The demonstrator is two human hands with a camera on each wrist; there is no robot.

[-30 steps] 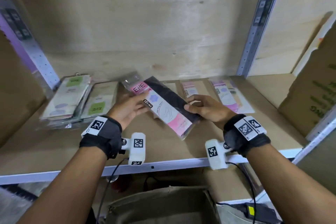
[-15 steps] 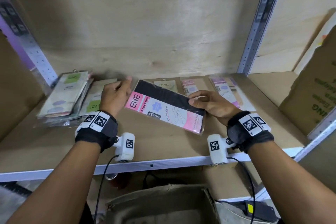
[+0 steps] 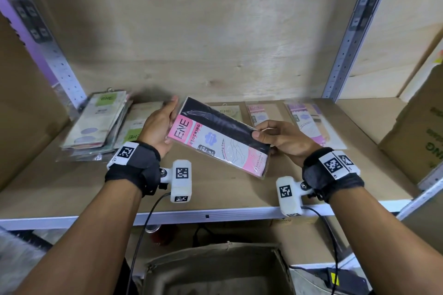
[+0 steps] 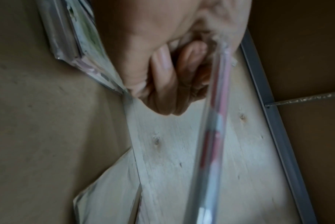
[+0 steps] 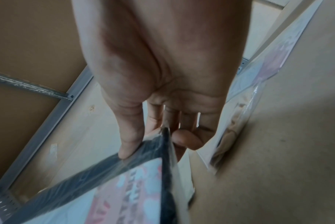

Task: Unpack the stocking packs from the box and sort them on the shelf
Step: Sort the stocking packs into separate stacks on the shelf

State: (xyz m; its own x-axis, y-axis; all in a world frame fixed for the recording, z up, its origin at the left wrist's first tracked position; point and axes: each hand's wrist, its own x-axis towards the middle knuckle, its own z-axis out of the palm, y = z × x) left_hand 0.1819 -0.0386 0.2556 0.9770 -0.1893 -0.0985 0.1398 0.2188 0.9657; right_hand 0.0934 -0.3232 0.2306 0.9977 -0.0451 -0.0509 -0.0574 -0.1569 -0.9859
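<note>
1. Down low, close to you, sits the open brown box point(image 3: 215, 268), under the front edge of the shelf point(image 3: 215, 199).
2. Your left hand point(image 3: 159, 127) holds the left end of the pink and black stocking pack point(image 3: 215, 136). The palm lies along that end and the fingers point(image 4: 162, 72) curl behind it.
3. Your right hand point(image 3: 285, 140) pinches the right end of the same pack. The thumb point(image 5: 128, 136) sits on the black front and the other fingers go behind.
4. The pack is up in the air, over the middle of the shelf. It is tilted, with the left end higher.
5. Farther back on the left, a pile of green packs point(image 3: 96, 124) lies on the shelf. One more green pack point(image 3: 135, 132) lies just beside the pile.
6. At the back, behind the held pack, a pale pack point(image 3: 226, 111), a pink pack point(image 3: 257, 114) and a purple pack point(image 3: 309, 122) lie flat in a row.
7. A big cardboard box point(image 3: 419, 134) stands at the far right.
</note>
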